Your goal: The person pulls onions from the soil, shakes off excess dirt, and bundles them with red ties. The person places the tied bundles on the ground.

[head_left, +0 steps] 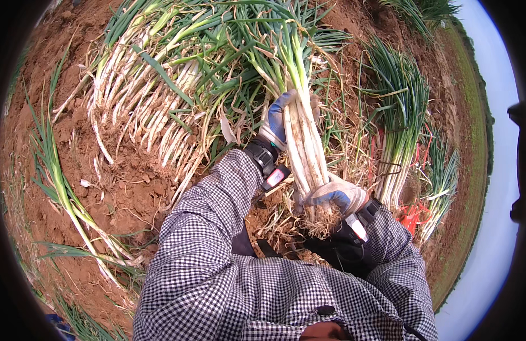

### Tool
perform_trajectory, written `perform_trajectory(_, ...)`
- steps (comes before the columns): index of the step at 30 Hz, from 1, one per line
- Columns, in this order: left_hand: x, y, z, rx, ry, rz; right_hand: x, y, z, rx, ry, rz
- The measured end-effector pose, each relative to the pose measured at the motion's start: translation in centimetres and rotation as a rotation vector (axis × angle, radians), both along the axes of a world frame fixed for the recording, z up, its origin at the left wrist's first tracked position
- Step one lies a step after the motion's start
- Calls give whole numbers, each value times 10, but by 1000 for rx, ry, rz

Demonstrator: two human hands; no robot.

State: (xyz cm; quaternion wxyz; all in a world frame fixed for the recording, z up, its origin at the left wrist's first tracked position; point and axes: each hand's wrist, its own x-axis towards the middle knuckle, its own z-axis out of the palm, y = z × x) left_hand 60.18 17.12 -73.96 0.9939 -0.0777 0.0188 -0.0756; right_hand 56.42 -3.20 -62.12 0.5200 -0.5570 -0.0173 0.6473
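Observation:
A bunch of long green onions (303, 140) is held before me, white stalks towards me and green leaves pointing away. My left hand (277, 117), in a white and blue work glove, grips the stalks just below the leaves. Lower down, my right hand (340, 195), gloved alike, closes around the stalks just above the shaggy roots (320, 221). Dark straps with small tagged devices circle both wrists. Beyond my left forearm, a broad pile of loose green onions (147, 89) lies on the soil, roots towards me.
To the right lies a thick bundle of green onions (397, 119) with a bent metal wire (390, 168) across it. Red plastic ties (414, 215) lie beside another bundle (439, 187). A few loose onions (71, 200) rest on the reddish soil (130, 187) at left.

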Motion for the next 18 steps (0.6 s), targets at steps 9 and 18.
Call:
perform_trajectory(9,115,112,66,112,80,540,-44,-100,187,-660,-765,219)
perform_trajectory(18,13,128,36,224,428,411,61,17,49,-283,-710,-34)
